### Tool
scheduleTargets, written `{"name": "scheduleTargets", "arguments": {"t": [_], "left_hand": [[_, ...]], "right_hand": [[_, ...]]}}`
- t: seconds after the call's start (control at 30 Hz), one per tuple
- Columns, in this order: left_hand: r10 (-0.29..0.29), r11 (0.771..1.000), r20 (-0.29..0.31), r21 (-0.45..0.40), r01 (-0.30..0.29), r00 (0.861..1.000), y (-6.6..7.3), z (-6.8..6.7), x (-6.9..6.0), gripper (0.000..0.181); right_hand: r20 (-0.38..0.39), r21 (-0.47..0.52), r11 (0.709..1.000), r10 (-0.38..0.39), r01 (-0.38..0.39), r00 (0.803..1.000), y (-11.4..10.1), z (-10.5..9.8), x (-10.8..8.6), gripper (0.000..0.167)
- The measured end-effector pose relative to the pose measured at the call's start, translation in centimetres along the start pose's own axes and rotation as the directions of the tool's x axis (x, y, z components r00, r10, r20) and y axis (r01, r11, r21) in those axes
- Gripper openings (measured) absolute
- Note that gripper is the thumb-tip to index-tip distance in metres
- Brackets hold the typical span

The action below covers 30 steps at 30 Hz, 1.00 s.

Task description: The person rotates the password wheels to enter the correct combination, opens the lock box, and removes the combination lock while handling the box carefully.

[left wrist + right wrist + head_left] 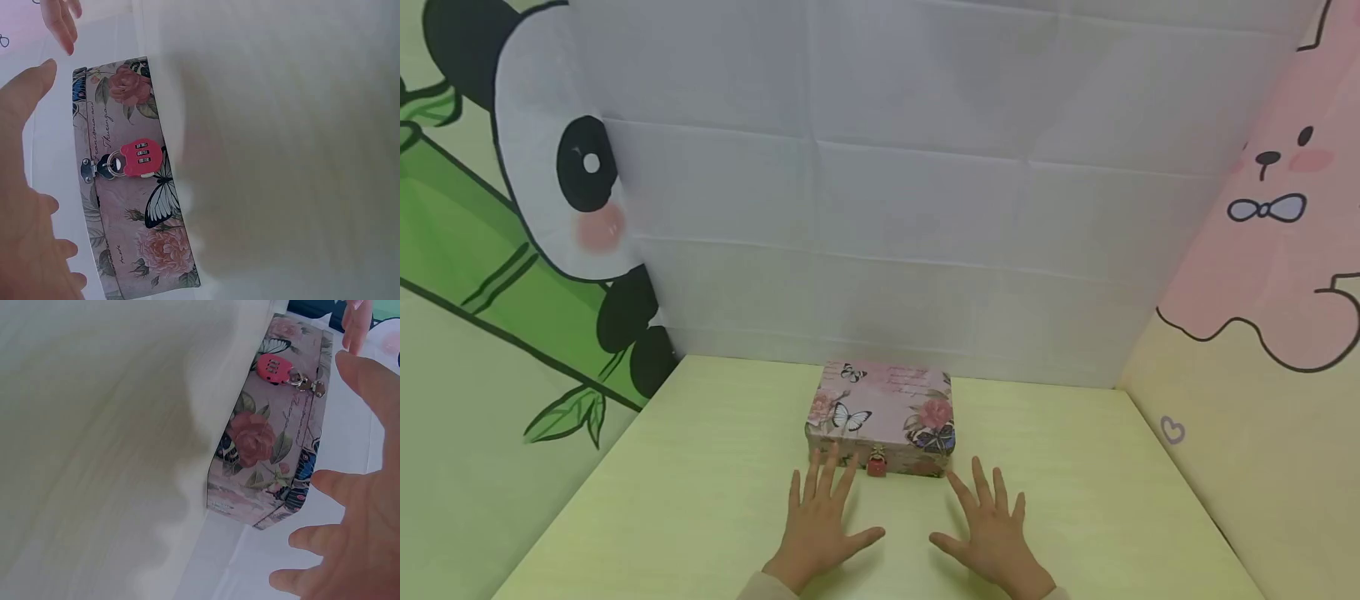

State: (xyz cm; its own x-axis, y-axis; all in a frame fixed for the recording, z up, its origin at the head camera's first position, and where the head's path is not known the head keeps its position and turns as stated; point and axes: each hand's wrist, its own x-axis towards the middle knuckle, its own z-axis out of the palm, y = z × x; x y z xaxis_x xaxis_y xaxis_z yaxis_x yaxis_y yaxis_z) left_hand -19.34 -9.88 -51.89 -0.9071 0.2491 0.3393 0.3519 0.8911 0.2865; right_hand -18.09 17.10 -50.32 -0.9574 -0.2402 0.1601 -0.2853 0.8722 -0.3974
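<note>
A pink box with flowers and butterflies lies on the table, its lid down. A red combination padlock hangs from the clasp on its front; the left wrist view shows three dials on the padlock. My left hand, fingers spread and straight, is in front of the box's left part, holding nothing. My right hand is spread likewise, near the box's front right corner, and holds nothing. Whether the left fingertips touch the box, I cannot tell.
The pale yellow table extends around the box. White sheeting stands behind it. A panda picture is on the left wall and a pink animal picture on the right wall.
</note>
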Motion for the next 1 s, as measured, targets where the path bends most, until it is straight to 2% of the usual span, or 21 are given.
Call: {"name": "scheduleTargets", "arguments": {"t": [0.17, 0.3, 0.37, 0.43, 0.5, 0.6, 0.7, 0.87, 1.0], "left_hand": [[-0.031, 0.996, -0.054, -0.085, 0.026, 0.998, 0.3, 0.0, 0.3, 0.098], [-0.082, 0.983, -0.057, -0.167, 0.071, 0.995, 0.4, -0.1, 0.6, 0.095], [-0.108, 0.971, -0.048, -0.220, 0.095, 0.993, 0.4, -0.2, 0.8, 0.094], [-0.141, 0.946, -0.021, -0.296, 0.129, 0.990, 0.4, -0.4, 1.0, 0.093], [-0.182, 0.902, 0.017, -0.395, 0.174, 0.983, 0.3, -0.5, 1.3, 0.092], [-0.237, 0.812, 0.067, -0.534, 0.236, 0.969, 0.3, -0.7, 1.7, 0.091], [-0.273, 0.732, 0.094, -0.626, 0.270, 0.957, 0.1, -0.7, 2.3, 0.088], [-0.312, 0.632, 0.119, -0.715, 0.299, 0.943, 0.0, -0.2, 2.9, 0.081], [-0.351, 0.551, 0.157, -0.763, 0.339, 0.923, 0.1, 0.3, 3.4, 0.068]], "right_hand": [[0.010, 0.095, 0.995, -0.021, 0.020, 1.000, -0.3, -0.1, 0.2, 0.086], [0.027, 0.179, 0.983, -0.035, 0.030, 0.999, -0.6, -0.1, 0.4, 0.085], [0.028, 0.238, 0.971, -0.037, 0.030, 0.999, -0.7, 0.0, 0.6, 0.083], [0.031, 0.297, 0.955, -0.032, 0.022, 0.999, -0.9, 0.1, 0.9, 0.079], [0.024, 0.350, 0.937, -0.029, 0.018, 0.999, -1.0, 0.3, 1.2, 0.075], [0.007, 0.407, 0.913, -0.022, 0.017, 1.000, -1.2, 0.6, 1.8, 0.069], [-0.014, 0.454, 0.891, -0.024, 0.027, 1.000, -1.3, 0.9, 2.4, 0.063], [-0.005, 0.536, 0.844, -0.016, 0.016, 1.000, -1.5, 1.7, 3.1, 0.054], [0.015, 0.603, 0.798, 0.011, -0.018, 1.000, -2.0, 2.3, 3.8, 0.047]]}}
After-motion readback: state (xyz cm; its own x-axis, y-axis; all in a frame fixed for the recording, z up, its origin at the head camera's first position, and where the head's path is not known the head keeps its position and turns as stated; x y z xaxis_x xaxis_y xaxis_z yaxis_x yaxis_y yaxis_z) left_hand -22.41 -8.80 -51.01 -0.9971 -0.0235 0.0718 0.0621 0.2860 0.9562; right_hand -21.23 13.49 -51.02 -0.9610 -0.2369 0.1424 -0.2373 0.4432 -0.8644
